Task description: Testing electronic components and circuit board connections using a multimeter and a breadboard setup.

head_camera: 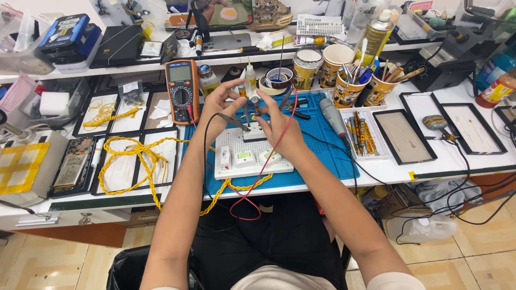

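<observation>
My left hand [219, 103] pinches a small white dropper bottle [250, 80] and holds a black probe [235, 123] whose black lead runs down my forearm. My right hand [278, 122] grips the red probe, its red lead [269, 161] looping down past the bench edge. Both hands hover close together over a white perforated board [236, 145] on the blue work mat [317, 129]. A few small white parts [244, 157] lie on the board near its front edge.
An orange multimeter [181, 84] stands left of my hands. Yellow coiled cable [137, 156] lies over black trays at left. Paper cups of tools [349, 86], a tape roll [278, 78], a spray can [374, 35] and a grey rotary tool [330, 115] crowd the back and right.
</observation>
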